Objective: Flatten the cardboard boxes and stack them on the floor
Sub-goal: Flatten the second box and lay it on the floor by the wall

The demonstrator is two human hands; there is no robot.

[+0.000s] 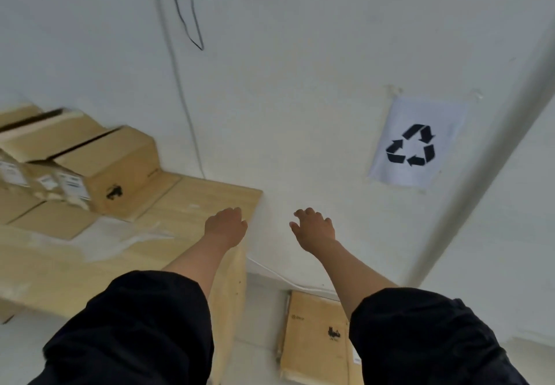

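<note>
Cardboard boxes [120, 168]: tan, still boxed up, white labels, black print; far left on wooden table [210, 201]. Flattened cardboard [315, 342]: tan, on floor, near right. Left hand [226, 227], right hand [313, 230]: fingers loose, holding nothing.

Loose black sleeves [132, 333] cover both arms to just past the elbow; forearms and both hands are bare, without rings or watch.

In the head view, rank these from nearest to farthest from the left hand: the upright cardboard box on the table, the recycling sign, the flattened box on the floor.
From the left hand:
1. Upright cardboard box, on the table to its left.
2. Flattened box, on the floor, lower right.
3. Recycling sign, on the wall, far right.
</note>
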